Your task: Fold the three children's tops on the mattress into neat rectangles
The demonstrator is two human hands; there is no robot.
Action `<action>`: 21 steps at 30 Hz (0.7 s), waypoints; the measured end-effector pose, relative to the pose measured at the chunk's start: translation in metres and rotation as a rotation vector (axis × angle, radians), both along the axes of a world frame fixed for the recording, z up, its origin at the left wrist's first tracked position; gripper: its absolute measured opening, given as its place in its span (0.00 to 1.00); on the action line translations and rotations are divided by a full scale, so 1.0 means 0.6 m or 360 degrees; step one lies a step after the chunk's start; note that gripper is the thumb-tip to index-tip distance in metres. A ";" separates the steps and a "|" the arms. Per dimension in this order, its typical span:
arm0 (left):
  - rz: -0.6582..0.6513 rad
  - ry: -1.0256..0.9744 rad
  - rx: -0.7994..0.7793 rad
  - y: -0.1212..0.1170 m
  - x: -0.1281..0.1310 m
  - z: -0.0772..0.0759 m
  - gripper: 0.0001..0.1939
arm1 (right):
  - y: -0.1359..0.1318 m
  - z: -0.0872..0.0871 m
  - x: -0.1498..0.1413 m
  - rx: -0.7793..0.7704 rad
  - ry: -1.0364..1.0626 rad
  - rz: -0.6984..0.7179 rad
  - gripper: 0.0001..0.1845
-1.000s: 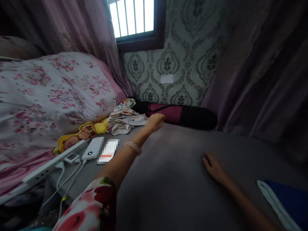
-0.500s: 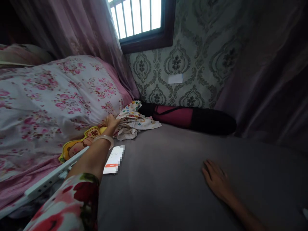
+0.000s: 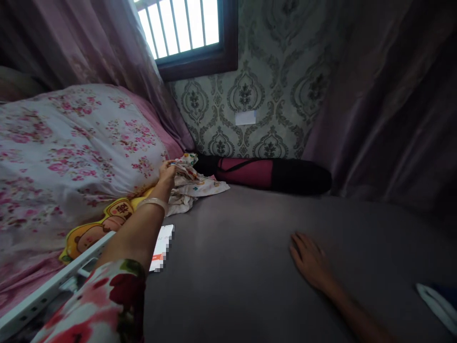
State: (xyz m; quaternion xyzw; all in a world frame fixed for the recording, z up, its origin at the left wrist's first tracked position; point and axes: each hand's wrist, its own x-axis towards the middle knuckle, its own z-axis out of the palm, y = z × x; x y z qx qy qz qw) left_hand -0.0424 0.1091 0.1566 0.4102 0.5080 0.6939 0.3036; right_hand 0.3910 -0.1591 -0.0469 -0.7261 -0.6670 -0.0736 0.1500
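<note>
My left hand point(image 3: 167, 172), a bangle on its wrist, is closed on the edge of a crumpled white cloth point(image 3: 194, 185) with a small colourful print. The cloth lies bunched on the grey bed sheet point(image 3: 228, 252); what kind of item it is cannot be made out. My right hand point(image 3: 310, 259) rests palm down on the sheet, fingers stretched out and holding nothing. Partly hidden behind my left forearm, a phone point(image 3: 162, 245) with a lit screen lies on the sheet. A yellow cartoon cushion point(image 3: 93, 231) sits left of that forearm.
A black and maroon roll-shaped bag point(image 3: 246, 172) lies along the wall. White floral bedding point(image 3: 89, 138) is heaped at the left. A white slotted rail point(image 3: 53, 286) runs along the lower left. A folded white and dark item point(image 3: 437, 302) shows at the right edge.
My left hand has lifted the cloth's edge slightly and shifted it. The view has turned a little to the right, bringing the folded item more into sight. My right hand stays flat.
</note>
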 end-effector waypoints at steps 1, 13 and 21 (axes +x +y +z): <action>-0.0053 -0.0025 0.0029 -0.002 0.018 0.011 0.10 | 0.000 0.002 0.000 0.0005 0.0008 0.0001 0.31; -0.1067 -0.0338 0.0302 -0.135 0.191 0.094 0.13 | 0.001 0.018 0.003 0.0033 0.0332 0.0065 0.27; -0.1337 -0.0401 0.0146 -0.264 0.285 0.085 0.10 | -0.026 0.197 -0.101 0.0639 0.1376 0.0377 0.24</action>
